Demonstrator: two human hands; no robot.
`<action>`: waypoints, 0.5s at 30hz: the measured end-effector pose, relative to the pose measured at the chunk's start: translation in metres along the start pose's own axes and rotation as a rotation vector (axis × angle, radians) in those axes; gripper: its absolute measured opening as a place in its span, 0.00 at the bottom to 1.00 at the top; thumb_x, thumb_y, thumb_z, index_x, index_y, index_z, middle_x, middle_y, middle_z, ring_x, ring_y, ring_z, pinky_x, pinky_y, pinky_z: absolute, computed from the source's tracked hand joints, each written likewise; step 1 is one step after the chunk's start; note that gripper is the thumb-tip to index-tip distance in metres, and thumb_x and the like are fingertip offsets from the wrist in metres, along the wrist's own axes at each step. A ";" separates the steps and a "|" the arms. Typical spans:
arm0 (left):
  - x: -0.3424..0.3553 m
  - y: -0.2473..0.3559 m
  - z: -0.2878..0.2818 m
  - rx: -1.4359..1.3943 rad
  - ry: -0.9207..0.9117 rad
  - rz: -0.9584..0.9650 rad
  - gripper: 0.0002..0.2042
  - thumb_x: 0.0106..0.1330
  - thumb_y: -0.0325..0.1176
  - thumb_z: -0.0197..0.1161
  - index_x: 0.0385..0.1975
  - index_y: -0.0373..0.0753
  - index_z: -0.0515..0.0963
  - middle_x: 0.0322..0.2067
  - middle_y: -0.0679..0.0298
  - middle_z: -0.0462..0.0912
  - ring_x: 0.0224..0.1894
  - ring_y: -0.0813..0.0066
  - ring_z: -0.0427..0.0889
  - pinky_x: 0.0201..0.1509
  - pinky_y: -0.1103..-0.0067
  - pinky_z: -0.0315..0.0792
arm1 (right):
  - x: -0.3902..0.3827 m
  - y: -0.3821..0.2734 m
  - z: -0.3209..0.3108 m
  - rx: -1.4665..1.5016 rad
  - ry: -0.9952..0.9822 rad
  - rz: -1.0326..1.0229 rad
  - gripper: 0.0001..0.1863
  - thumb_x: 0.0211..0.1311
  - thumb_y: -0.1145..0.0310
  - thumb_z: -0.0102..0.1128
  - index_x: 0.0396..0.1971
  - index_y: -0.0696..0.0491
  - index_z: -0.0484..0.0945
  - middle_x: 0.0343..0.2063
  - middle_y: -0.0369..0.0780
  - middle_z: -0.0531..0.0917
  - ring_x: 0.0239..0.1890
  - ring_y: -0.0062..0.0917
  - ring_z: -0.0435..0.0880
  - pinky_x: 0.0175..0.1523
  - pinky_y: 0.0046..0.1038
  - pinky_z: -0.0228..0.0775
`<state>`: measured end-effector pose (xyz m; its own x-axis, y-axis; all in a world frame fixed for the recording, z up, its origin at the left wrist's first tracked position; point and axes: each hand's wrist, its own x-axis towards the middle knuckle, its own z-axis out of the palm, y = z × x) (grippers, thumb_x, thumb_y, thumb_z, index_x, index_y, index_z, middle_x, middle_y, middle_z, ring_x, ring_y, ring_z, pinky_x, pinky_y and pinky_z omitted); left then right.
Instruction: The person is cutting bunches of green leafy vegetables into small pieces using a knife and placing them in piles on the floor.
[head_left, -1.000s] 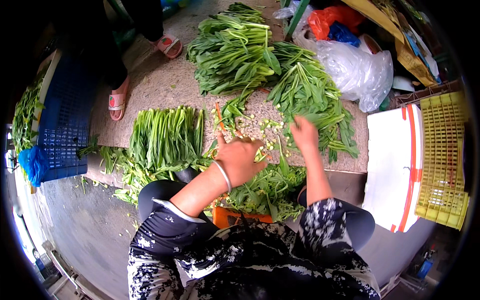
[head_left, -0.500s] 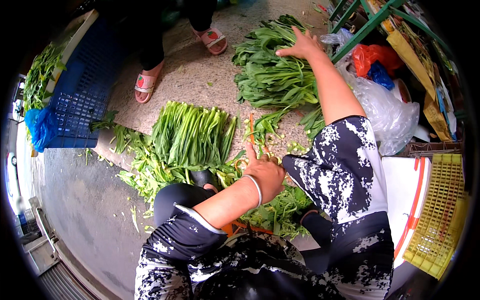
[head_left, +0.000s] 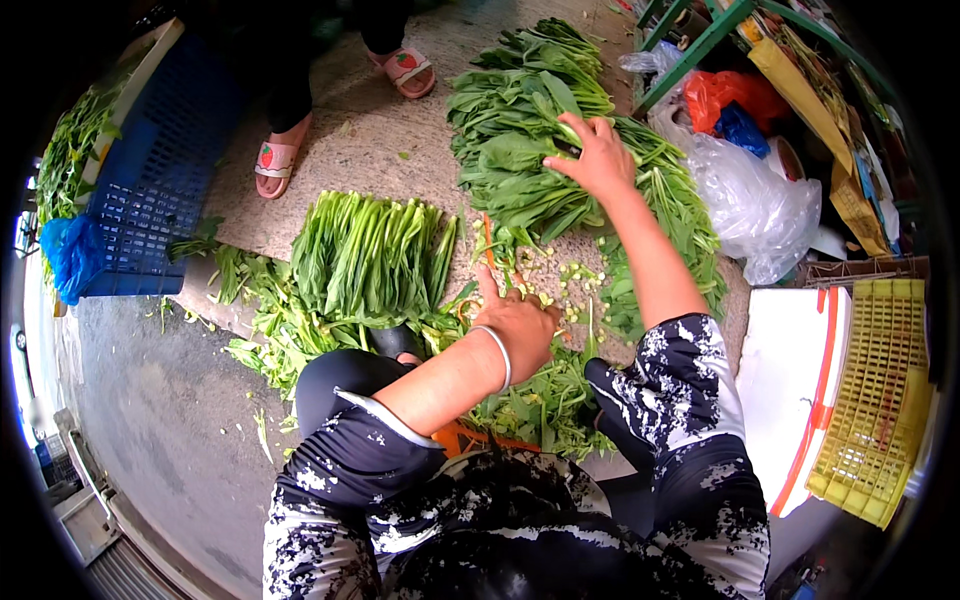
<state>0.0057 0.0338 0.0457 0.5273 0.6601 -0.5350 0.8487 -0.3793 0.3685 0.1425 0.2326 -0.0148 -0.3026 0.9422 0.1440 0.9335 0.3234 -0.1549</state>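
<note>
My right hand (head_left: 600, 160) rests on a big pile of long-stemmed leafy greens (head_left: 520, 130) at the upper middle. Its thumb and fingers are apart, and a small dark patch shows between them; I cannot tell what that is. My left hand (head_left: 518, 328) is palm down over the trimmings between my knees, index finger stretched forward, other fingers curled under. Whatever those curled fingers hold is hidden. Just ahead of it lies a narrow orange strip (head_left: 488, 240). Left of this hand, a neat row of trimmed greens (head_left: 370, 255) lies with its cut stems pointing away.
Loose leaf trimmings (head_left: 540, 400) cover the ground around my feet. A blue crate (head_left: 150, 170) stands at left, near another person's pink sandals (head_left: 283, 160). Clear plastic bags (head_left: 750, 200), a white box (head_left: 790, 380) and a yellow crate (head_left: 868, 400) line the right.
My right hand has drawn in slightly over the pile, its fingers less spread. More greens show along its forearm. My left hand stays about where it was; the whole view has shifted a little.
</note>
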 end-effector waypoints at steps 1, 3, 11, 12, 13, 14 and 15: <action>0.000 0.002 0.000 0.006 0.000 0.007 0.28 0.57 0.45 0.55 0.54 0.35 0.62 0.45 0.53 0.72 0.53 0.55 0.67 0.59 0.43 0.39 | -0.011 0.002 0.004 -0.040 0.032 0.007 0.36 0.38 0.46 0.66 0.52 0.32 0.64 0.45 0.37 0.68 0.48 0.32 0.71 0.47 0.35 0.67; -0.001 0.005 0.002 0.014 -0.001 0.019 0.28 0.57 0.45 0.55 0.54 0.36 0.62 0.45 0.52 0.72 0.53 0.55 0.67 0.59 0.43 0.39 | -0.034 0.001 0.014 -0.048 0.083 -0.006 0.36 0.39 0.47 0.65 0.52 0.32 0.62 0.47 0.39 0.67 0.49 0.35 0.69 0.46 0.35 0.69; -0.001 0.011 0.010 0.048 -0.019 0.027 0.28 0.56 0.46 0.56 0.54 0.39 0.62 0.44 0.53 0.73 0.53 0.56 0.67 0.58 0.43 0.40 | -0.083 0.000 0.045 0.010 0.191 -0.043 0.36 0.38 0.50 0.66 0.52 0.32 0.61 0.47 0.40 0.67 0.50 0.37 0.67 0.45 0.36 0.69; 0.000 0.011 0.011 0.055 -0.019 0.025 0.28 0.56 0.46 0.56 0.54 0.39 0.62 0.44 0.53 0.73 0.53 0.56 0.68 0.58 0.43 0.40 | -0.087 0.000 0.047 0.017 0.192 -0.045 0.36 0.39 0.50 0.66 0.52 0.32 0.61 0.48 0.40 0.67 0.51 0.38 0.66 0.45 0.36 0.69; 0.001 0.010 0.012 0.061 -0.019 0.020 0.28 0.55 0.46 0.56 0.54 0.39 0.62 0.43 0.53 0.73 0.53 0.56 0.68 0.58 0.43 0.41 | -0.091 0.000 0.048 0.019 0.187 -0.049 0.36 0.39 0.51 0.66 0.52 0.32 0.60 0.48 0.41 0.66 0.52 0.38 0.65 0.46 0.36 0.69; 0.002 0.009 0.012 0.067 -0.019 0.015 0.28 0.55 0.45 0.57 0.54 0.39 0.62 0.43 0.53 0.73 0.52 0.56 0.68 0.58 0.43 0.41 | -0.096 0.000 0.050 0.023 0.178 -0.052 0.36 0.39 0.51 0.66 0.52 0.32 0.60 0.49 0.41 0.66 0.52 0.39 0.65 0.46 0.36 0.69; 0.002 0.009 0.013 0.074 -0.018 0.016 0.28 0.55 0.45 0.57 0.54 0.39 0.62 0.43 0.53 0.73 0.52 0.56 0.68 0.58 0.43 0.41 | -0.101 0.000 0.052 0.028 0.169 -0.056 0.36 0.39 0.52 0.66 0.52 0.32 0.60 0.49 0.41 0.65 0.52 0.39 0.65 0.46 0.36 0.69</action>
<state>0.0150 0.0236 0.0380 0.5411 0.6421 -0.5431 0.8404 -0.4373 0.3202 0.1634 0.1416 -0.0798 -0.3146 0.8954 0.3150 0.9098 0.3791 -0.1690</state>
